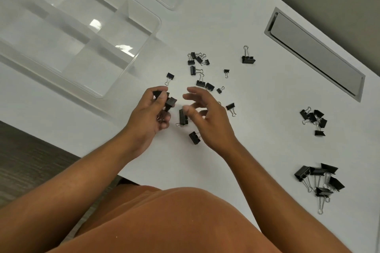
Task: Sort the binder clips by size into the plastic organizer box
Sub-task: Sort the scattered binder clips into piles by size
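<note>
- Your left hand (153, 109) is curled shut on a small bunch of clips (166, 99), pinched between thumb and fingertips. Exact count not readable.
- Your right hand (202, 113) hovers with fingers loosely spread, holding nothing, thumb tip just above a medium clip (183, 117) lying on the worktop (257, 109).
- Organizer box (127, 18) sits at 10 o'clock from your hands, clear, divided; every compartment looks empty.
- Loose mixed clips (198, 59) scatter at 12 to 1 o'clock. Two sorted-looking heaps off to the right: medium pile (313, 118) at 3 o'clock, large pile (320, 178) at 4 o'clock.
- Risk: your left-hand bunch is held loosely; adding another could spill one, and wire handles tangle.
- Risk: small and medium sizes look close; a misjudged clip lands in the wrong compartment.
- Risk: clear dividers are hard to see; you may drop across a wall.
</note>
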The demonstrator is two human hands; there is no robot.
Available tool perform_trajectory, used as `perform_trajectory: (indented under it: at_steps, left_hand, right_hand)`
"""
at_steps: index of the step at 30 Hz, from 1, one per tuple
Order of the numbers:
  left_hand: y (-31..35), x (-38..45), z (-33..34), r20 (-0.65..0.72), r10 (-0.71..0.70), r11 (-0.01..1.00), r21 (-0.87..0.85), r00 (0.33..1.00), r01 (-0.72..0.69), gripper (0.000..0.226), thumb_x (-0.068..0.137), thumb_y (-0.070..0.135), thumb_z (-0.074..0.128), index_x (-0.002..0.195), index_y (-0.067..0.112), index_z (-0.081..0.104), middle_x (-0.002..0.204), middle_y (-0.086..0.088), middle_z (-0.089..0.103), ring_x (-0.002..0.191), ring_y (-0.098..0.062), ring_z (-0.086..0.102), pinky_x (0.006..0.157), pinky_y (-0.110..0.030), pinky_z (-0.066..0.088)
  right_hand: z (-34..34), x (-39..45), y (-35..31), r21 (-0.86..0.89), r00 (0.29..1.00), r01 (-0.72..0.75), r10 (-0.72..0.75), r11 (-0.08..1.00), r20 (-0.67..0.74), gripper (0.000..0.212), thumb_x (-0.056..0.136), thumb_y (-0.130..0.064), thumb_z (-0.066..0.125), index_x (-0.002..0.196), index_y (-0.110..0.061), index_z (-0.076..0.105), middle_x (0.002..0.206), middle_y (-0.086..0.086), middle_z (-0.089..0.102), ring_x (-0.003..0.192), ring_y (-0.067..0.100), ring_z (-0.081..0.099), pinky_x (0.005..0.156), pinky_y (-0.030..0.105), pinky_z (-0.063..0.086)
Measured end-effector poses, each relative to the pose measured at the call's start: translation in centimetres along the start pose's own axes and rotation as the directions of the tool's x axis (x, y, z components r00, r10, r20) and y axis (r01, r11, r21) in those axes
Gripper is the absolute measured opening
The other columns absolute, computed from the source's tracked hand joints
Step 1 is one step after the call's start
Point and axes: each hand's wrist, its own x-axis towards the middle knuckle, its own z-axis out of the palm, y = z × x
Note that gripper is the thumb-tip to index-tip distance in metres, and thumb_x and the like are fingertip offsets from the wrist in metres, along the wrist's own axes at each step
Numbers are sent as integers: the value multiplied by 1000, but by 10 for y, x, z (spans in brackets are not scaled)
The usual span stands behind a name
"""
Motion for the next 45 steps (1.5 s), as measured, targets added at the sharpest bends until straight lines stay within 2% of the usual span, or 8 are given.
perform_trajectory:
  at_steps: [3,8,12,16,24,30,36,45]
  left_hand:
    - [3,-2,1,-17,-29,995,-96,999,27,26,109,36,49,130,22,58,105,-7,66,68,-17,51,63,-29,41]
    - [0,-9,5,10,6,1000,-22,1000,-6,33,103,21,64,135,22,55,112,-6,61,82,-21,60,71,-33,52]
    - [-5,-15,12,-25,86,989,120,996,-82,42,99,8,68,135,25,54,117,-9,65,90,-22,68,82,-34,59]
    - [-14,-12,29,-74,100,980,182,992,-85,48,93,-6,67,130,22,59,114,-12,71,106,-25,71,96,-39,61]
    - [-31,-21,23,-291,310,898,403,905,-178,43,97,6,60,127,36,56,115,5,68,106,-17,65,98,-48,57]
    - [-41,-34,7,-371,289,918,369,883,-146,44,96,7,58,127,38,56,119,2,66,104,-16,65,97,-48,56]
    - [-40,-40,6,-365,246,954,253,898,-159,46,101,3,51,136,32,56,125,-5,63,92,-17,63,83,-33,56]
    - [-38,-48,16,-225,343,891,385,912,-240,56,100,9,67,145,38,53,130,6,64,109,-14,73,104,-43,56]
  right_hand:
    - [3,2,24,-391,991,103,-61,915,117,62,91,-37,79,147,-33,52,145,-15,57,128,12,48,109,32,40]
    - [8,6,40,-467,986,163,-136,869,92,48,87,-29,80,132,-28,65,132,-13,65,118,14,50,106,38,41]
    - [1,-4,39,-196,992,70,-88,978,-88,39,93,-32,78,129,-27,66,126,-14,66,116,-1,59,98,16,46]
    - [1,-17,37,318,982,-125,163,940,-96,32,101,-24,69,131,-33,63,119,-12,65,103,20,72,93,36,61]
    - [2,-24,45,420,945,-151,255,895,-205,20,106,-21,51,120,-23,65,119,0,66,96,13,71,80,31,57]
    - [4,-15,22,-140,987,132,-143,981,-75,29,89,-13,64,117,-16,57,113,-3,54,93,0,48,82,10,38]
    - [26,18,16,-527,924,375,-262,763,278,51,81,-17,79,125,-16,53,108,4,63,97,28,51,83,44,49]
    - [10,3,19,-7,994,108,-108,994,-11,28,94,-31,74,121,-29,67,114,-11,67,98,3,62,85,21,49]
